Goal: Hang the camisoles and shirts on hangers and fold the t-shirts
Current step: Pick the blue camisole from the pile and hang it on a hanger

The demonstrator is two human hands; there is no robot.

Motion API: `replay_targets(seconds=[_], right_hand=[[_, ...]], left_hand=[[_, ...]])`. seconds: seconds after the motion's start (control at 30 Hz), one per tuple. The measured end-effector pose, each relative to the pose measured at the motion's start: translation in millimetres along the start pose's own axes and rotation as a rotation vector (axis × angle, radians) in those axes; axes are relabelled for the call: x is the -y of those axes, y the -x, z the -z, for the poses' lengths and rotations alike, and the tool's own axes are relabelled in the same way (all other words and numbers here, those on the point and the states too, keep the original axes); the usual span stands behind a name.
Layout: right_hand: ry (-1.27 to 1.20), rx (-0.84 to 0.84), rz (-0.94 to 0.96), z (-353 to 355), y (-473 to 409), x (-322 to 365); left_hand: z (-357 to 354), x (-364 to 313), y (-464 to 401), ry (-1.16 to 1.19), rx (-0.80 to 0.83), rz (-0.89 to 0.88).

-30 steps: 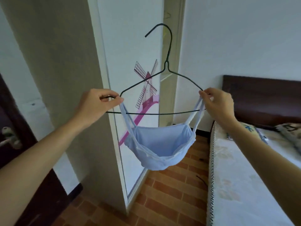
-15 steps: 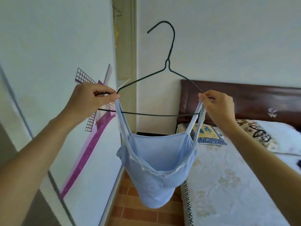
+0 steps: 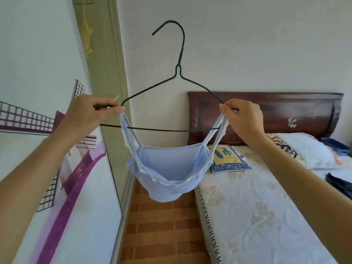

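A dark wire hanger [image 3: 179, 72] is held up in front of me, hook upward. A light blue camisole [image 3: 165, 174] hangs from it by its thin straps, its body sagging below the bottom bar. My left hand [image 3: 91, 111] pinches the hanger's left end together with the left straps. My right hand [image 3: 242, 119] pinches the right end and the right straps. Both arms reach forward at chest height.
A wardrobe door [image 3: 38, 130] with a purple windmill picture stands at my left. A bed [image 3: 266, 216] with a dark wooden headboard [image 3: 276, 111], pillows and a dark garment [image 3: 341, 184] lies at right. Brick-pattern floor [image 3: 163, 235] runs between them. A yellow garment [image 3: 88, 40] hangs inside the wardrobe.
My view has swung right, from the wardrobe side toward the bed and headboard. Both hands keep the same hold on the hanger ends and straps.
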State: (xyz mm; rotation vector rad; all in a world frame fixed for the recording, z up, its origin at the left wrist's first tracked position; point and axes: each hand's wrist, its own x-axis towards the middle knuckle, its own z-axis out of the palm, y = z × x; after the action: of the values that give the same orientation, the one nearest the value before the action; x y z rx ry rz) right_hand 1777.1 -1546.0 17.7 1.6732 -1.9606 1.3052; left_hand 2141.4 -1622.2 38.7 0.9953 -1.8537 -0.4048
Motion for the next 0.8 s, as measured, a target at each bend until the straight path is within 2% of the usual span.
replay_targets(seconds=[0.4,0.8], right_hand=[[-0.007,0.012,0.114,-113.7,-177.0,-86.0],[-0.026,0.099,0.142,-239.7,-310.0,-126.9]], left_hand=[[-92.7,71.9,-167.7,-0.154,-0.067,0.005],[-143.7,138.3,-292.1,-0.182,-0.14,0.003]])
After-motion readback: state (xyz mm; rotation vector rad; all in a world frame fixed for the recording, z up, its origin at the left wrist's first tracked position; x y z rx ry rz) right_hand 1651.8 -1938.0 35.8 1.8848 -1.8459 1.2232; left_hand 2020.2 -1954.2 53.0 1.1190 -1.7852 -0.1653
